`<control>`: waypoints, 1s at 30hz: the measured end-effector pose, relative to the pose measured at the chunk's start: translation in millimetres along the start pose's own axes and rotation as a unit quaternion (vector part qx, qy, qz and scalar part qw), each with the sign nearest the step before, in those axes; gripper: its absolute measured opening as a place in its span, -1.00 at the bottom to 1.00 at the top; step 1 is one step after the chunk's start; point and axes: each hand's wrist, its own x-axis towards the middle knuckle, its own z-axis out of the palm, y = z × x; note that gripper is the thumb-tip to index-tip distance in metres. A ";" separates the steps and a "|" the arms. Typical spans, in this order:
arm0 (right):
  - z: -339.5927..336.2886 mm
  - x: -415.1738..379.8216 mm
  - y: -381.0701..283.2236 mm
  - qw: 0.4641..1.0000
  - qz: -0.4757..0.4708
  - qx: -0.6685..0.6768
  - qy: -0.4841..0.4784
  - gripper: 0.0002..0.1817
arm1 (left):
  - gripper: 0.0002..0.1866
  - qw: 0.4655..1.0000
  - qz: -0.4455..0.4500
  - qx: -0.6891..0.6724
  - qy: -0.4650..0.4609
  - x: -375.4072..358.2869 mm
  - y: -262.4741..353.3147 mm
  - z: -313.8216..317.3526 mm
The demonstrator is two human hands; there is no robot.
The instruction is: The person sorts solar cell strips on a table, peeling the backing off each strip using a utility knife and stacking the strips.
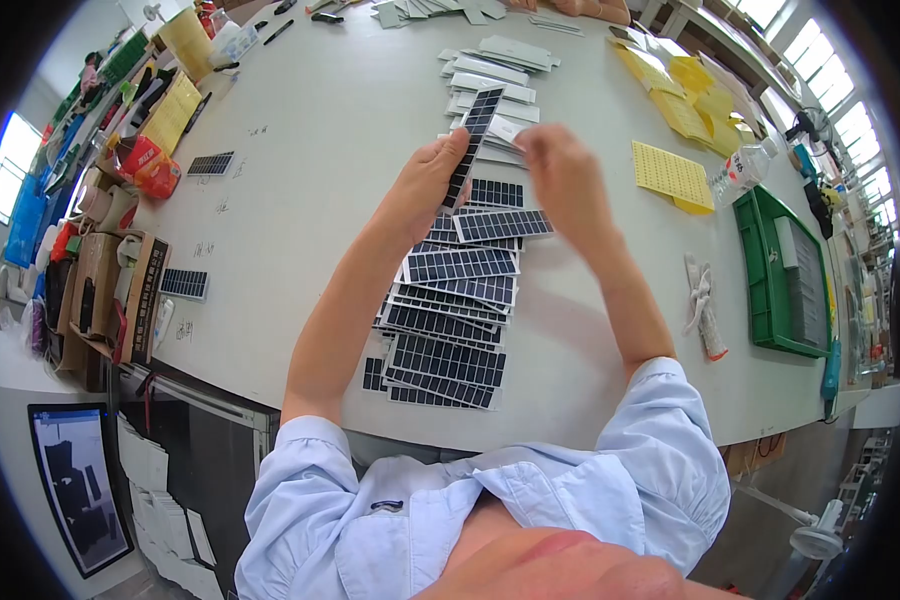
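Note:
My left hand (432, 180) grips a small solar panel (478, 125) by its long edge, its dark gridded face tilted up. To its right, my right hand (567, 185) is apart from the panel. Its fingers are curled together and blurred; whether something thin is in them is hidden. Below both hands lies an overlapping column of similar solar panels (448, 355), running toward my body. One loose panel (503, 226) sticks out to the right near the column's top. Just beyond my hands, white pieces (490, 80) lie in a fanned row, partly behind the held panel.
Two single panels (210, 164) (184, 284) lie at the left by handwritten marks. Boxes and a red package (147, 167) crowd the left edge. Rightward are a yellow sheet (673, 176), a bottle (745, 170), a glove (703, 305) and a green tray (755, 265). Another person's arm (595, 10) rests at the far edge.

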 end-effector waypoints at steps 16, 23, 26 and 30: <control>-40.4 20.1 24.7 0.987 0.158 -0.006 0.010 -0.73 | -0.59 0.997 -0.027 0.072 0.005 -18.5 2.5 30.5; -15.3 4.8 -9.1 0.960 0.136 0.226 -0.090 0.09 | -0.62 0.999 -0.041 0.021 -0.014 -14.4 -2.7 24.0; -13.2 11.4 24.1 0.942 0.165 0.291 -0.006 -0.18 | -0.63 0.997 -0.053 0.025 -0.050 -15.2 0.5 22.2; -20.5 18.0 43.3 0.964 0.145 0.145 0.172 -0.59 | -0.62 0.995 -0.062 0.051 -0.057 -15.2 0.5 23.0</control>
